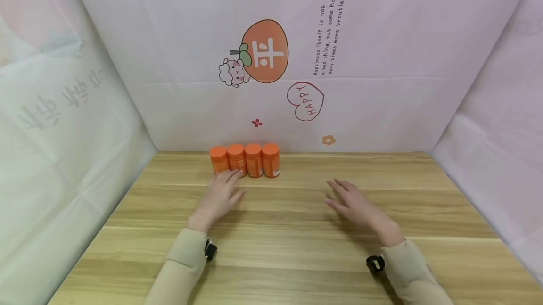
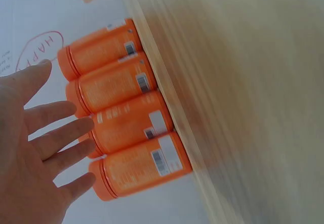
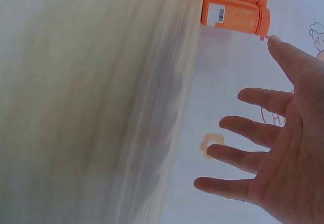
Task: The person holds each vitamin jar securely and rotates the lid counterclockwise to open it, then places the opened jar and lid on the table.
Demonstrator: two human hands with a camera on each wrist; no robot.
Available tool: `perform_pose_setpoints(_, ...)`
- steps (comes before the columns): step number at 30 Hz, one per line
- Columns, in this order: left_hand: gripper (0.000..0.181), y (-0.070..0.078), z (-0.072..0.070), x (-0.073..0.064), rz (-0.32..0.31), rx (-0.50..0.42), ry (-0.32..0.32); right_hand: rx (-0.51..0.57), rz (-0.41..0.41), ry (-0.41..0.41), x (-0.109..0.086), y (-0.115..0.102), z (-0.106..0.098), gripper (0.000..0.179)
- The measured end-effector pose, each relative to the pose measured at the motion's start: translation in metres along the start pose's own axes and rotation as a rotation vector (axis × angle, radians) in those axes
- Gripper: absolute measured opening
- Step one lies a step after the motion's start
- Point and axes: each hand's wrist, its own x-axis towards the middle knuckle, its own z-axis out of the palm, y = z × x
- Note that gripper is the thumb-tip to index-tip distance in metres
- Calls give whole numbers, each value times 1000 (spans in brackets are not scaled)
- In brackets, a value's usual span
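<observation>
Left hand (image 1: 221, 194) and right hand (image 1: 352, 201) are being held out with fingers loose, nothing being gripped by either. Four orange jars (image 1: 253, 163) are being supported in a row on the table (image 1: 288, 248), a back wall (image 1: 365, 107) being seen behind them. In front of the jars' left end the left hand is being held, contact not being discernible; to their right, well apart, the other. Apparently a grip is only being prepared, and fingers curled round a jar are probably being called for next
</observation>
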Motion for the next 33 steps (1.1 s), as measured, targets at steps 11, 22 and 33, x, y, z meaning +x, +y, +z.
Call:
perform_pose_setpoints(11,52,-23,-7,-1,-38,-40,4,-3,24,10,-7,11,-10,62)
perform_pose_setpoints(22,43,-46,-11,-5,-97,-53,55,-5,26,29,-13,22,-11,62)
perform_pose_setpoints(33,46,-65,-13,0,-185,-71,20,8,38,31,-20,30,-15,61)
